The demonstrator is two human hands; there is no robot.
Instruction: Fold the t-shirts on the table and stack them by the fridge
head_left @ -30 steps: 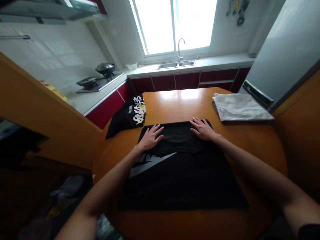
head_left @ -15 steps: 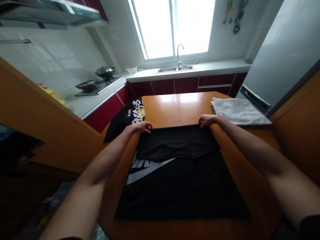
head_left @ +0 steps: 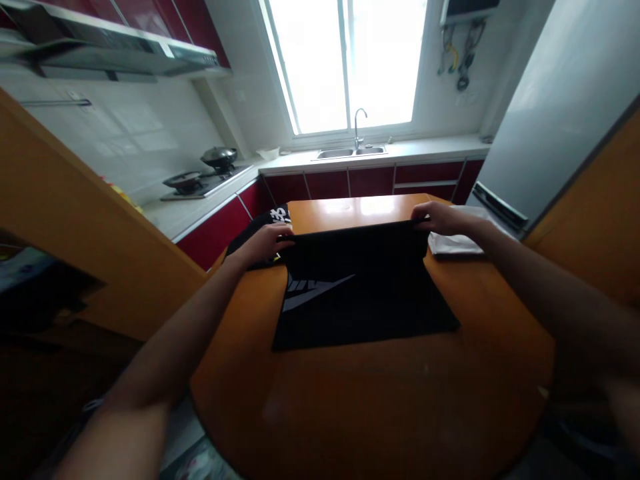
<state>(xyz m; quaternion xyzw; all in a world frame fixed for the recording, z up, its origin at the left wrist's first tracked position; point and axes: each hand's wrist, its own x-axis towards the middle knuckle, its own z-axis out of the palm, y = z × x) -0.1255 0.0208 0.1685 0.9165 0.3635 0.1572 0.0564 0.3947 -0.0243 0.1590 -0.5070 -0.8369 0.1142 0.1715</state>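
A black garment [head_left: 370, 300] with a grey printed logo hangs from both hands, its far edge raised and its lower part spread toward the near side of the orange table [head_left: 370, 407]. My left hand [head_left: 270, 241] grips the far left corner, fingers closed on the cloth. At the far right corner my right hand [head_left: 434, 219] pinches the same edge. Behind my left hand lies a black cloth with white lettering [head_left: 250, 230]. Partly hidden by my right hand and forearm is a folded white cloth [head_left: 455, 244].
Beyond the table, a counter holds a sink [head_left: 350, 153] under the window. Pans [head_left: 219, 157] stand on the stove at the left. A fridge [head_left: 530, 127] is at the right, and a wooden panel [head_left: 100, 247] rises at the left.
Both hands have raised the garment's far edge, and its near edge has slid away from me across the table. The view has tilted slightly upward.
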